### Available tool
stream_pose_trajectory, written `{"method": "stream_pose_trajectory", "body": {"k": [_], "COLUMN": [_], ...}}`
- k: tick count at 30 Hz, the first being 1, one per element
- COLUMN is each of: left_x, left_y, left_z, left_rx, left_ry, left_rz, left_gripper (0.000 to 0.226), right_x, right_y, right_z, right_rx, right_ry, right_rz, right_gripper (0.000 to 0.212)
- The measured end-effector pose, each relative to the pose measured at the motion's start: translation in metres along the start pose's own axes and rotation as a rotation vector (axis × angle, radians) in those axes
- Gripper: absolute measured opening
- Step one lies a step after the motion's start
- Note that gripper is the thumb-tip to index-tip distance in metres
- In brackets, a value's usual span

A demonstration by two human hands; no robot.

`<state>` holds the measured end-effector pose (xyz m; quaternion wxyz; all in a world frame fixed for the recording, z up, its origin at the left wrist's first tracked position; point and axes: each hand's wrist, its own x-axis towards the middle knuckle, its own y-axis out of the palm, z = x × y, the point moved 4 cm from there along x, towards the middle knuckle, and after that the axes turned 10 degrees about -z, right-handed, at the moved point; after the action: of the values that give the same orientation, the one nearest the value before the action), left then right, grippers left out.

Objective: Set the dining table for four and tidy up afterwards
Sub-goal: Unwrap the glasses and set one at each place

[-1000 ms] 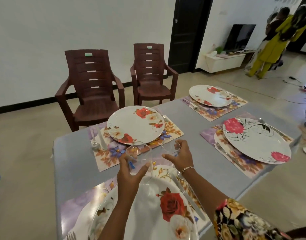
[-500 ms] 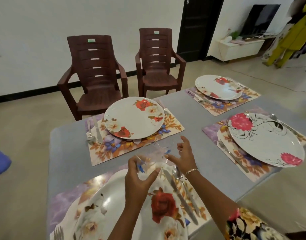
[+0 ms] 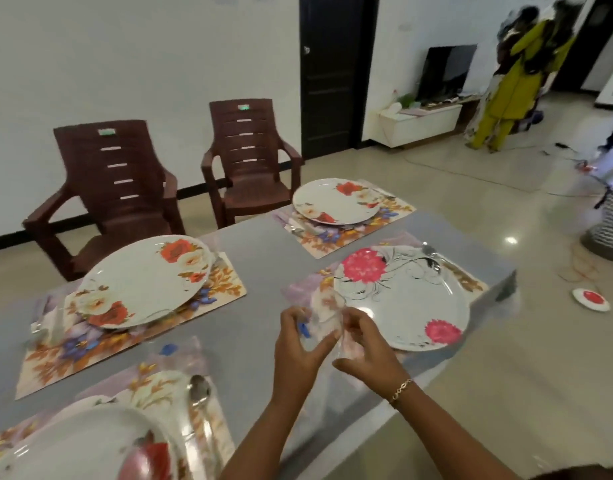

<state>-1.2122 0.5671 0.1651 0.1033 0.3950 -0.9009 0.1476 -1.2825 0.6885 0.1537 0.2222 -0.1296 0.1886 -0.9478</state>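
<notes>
A grey table (image 3: 263, 265) carries four floral placemats (image 3: 222, 285), each with a white flowered plate: at 10 o'clock (image 3: 142, 278), 1 o'clock (image 3: 333, 200), 3 o'clock (image 3: 402, 306) and 7 o'clock (image 3: 73, 445). Cutlery lies beside them, including a metal spoon (image 3: 199, 389). At centre, the left hand (image 3: 298, 344) and right hand (image 3: 367, 355) both curl around a clear drinking glass (image 3: 324, 313), perhaps several nested, too blurred to count, held above the table beside the 3 o'clock plate. Plates and cutlery look done; glasses and tidying appear to remain.

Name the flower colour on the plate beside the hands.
Pink, with black swirls, on the round white plate; head view shows it.
</notes>
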Motion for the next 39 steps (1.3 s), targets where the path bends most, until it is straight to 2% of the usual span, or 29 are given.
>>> {"method": "stream_pose_trajectory", "body": {"k": [4, 7, 9, 12, 15, 19, 22, 29, 33, 39], "left_x": [0.002, 0.005, 0.011, 0.028, 0.055, 0.094, 0.121, 0.150, 0.155, 0.154], "left_y": [0.081, 0.130, 0.159, 0.200, 0.234, 0.261, 0.274, 0.298, 0.308, 0.312], "left_z": [-0.014, -0.022, -0.024, -0.019, -0.013, -0.002, 0.012, 0.057, 0.063, 0.066], "left_rx": [-0.015, -0.020, -0.034, -0.041, -0.005, 0.057, 0.162, 0.425, 0.541, 0.658], "left_ry": [-0.015, -0.012, -0.017, -0.032, -0.036, -0.057, -0.038, -0.025, -0.043, -0.129], "left_rz": [0.118, 0.200, 0.241, 0.298, 0.387, 0.364, 0.338, 0.333, 0.308, 0.230], "left_gripper": [0.057, 0.071, 0.069, 0.064, 0.077, 0.104, 0.096, 0.083, 0.083, 0.092], "right_x": [0.015, 0.028, 0.040, 0.065, 0.099, 0.151, 0.195, 0.284, 0.322, 0.348], "right_y": [-0.055, -0.090, -0.109, -0.131, -0.156, -0.187, -0.204, -0.211, -0.205, -0.185], "right_z": [-0.024, -0.041, -0.056, -0.082, -0.102, -0.126, -0.136, -0.165, -0.184, -0.206], "right_rx": [-0.026, -0.054, -0.058, -0.057, -0.068, -0.106, -0.107, -0.126, -0.149, -0.154], "right_ry": [0.044, 0.049, 0.066, 0.092, 0.121, 0.104, 0.103, 0.104, 0.072, 0.070], "right_rz": [-0.094, -0.239, -0.315, -0.366, -0.400, -0.392, -0.413, -0.342, -0.288, -0.185], "right_gripper": [0.085, 0.076, 0.070, 0.072, 0.067, 0.077, 0.066, 0.075, 0.069, 0.077]}}
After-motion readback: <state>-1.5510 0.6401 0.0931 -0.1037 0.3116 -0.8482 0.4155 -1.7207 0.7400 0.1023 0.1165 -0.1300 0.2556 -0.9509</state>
